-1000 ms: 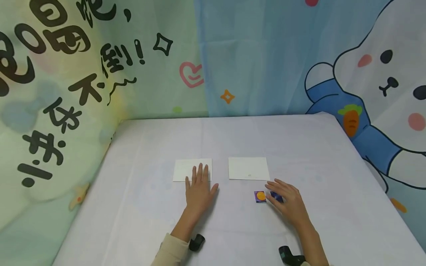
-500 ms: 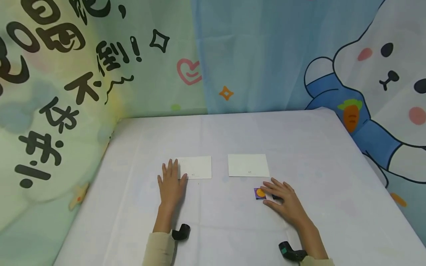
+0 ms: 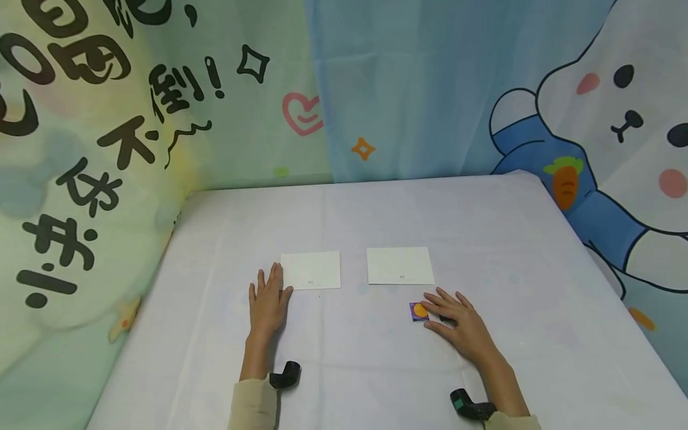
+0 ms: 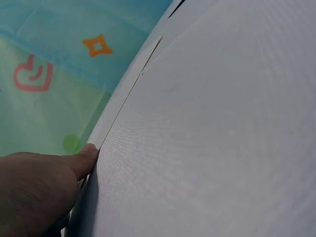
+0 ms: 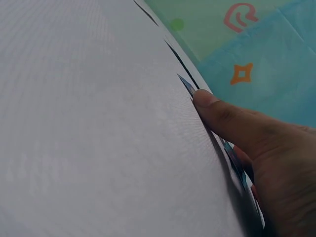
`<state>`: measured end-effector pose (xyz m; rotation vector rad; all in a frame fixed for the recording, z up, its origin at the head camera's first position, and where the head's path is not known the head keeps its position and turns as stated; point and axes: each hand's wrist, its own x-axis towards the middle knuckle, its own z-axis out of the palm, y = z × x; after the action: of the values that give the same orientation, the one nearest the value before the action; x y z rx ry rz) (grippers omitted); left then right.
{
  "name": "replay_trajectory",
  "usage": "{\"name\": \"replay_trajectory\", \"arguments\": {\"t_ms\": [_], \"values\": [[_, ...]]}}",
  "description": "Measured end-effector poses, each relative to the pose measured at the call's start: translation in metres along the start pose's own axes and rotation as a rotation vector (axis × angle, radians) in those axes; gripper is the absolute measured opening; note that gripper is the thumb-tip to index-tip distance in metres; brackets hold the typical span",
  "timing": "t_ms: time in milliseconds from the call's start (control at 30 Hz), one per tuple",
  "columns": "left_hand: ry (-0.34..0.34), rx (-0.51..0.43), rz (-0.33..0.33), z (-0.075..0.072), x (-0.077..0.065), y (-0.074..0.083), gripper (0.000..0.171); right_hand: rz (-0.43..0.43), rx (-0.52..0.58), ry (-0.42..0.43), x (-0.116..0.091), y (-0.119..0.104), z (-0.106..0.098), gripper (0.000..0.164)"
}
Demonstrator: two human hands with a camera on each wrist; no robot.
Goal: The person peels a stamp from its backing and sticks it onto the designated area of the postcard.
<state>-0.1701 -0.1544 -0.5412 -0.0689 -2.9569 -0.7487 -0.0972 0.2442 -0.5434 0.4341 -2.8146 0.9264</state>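
The left hand [image 3: 267, 306] has moved leftward, fingers straight, thumb at the corner of the left white card [image 3: 313, 270]; the small purple card [image 3: 417, 313] lies partly under the extended fingers of the right hand [image 3: 463, 325], whose wrist view better shows a dark card [image 5: 235, 162] beneath

Under the right hand [image 3: 463, 330], the dark piece [image 3: 445, 319] is almost wholly hidden, and the orange-circled piece [image 3: 418, 311] is partly covered along its right side! The marks on the left white card [image 3: 314, 269] and the right white card [image 3: 400, 263] are too small to be read, the former's lower-left corner being blocked by the left hand [image 3: 267, 304]. Now the lettering [image 3: 98, 58] is cropped at the top and left, the cartoon animal [image 3: 599, 125] at the right, both sleeves [image 3: 252, 406] below.
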Motion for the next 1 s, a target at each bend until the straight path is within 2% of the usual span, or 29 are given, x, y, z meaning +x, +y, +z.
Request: {"name": "replay_trajectory", "arguments": {"t_ms": [133,567,1000], "values": [[-0.012,0.026,-0.007,-0.0009,-0.0002,0.0010,0.058,0.000,-0.005,0.001,0.0011,-0.0006,0.0000,0.044],[-0.006,0.027,-0.019,-0.0025,0.0000,0.0024,0.055,-0.055,-0.012,0.031,0.0026,0.0014,0.0011,0.043],[0.017,0.026,-0.008,0.0017,0.0022,-0.0018,0.055,-0.043,-0.011,0.029,0.0036,0.0014,0.0032,0.041]]}}
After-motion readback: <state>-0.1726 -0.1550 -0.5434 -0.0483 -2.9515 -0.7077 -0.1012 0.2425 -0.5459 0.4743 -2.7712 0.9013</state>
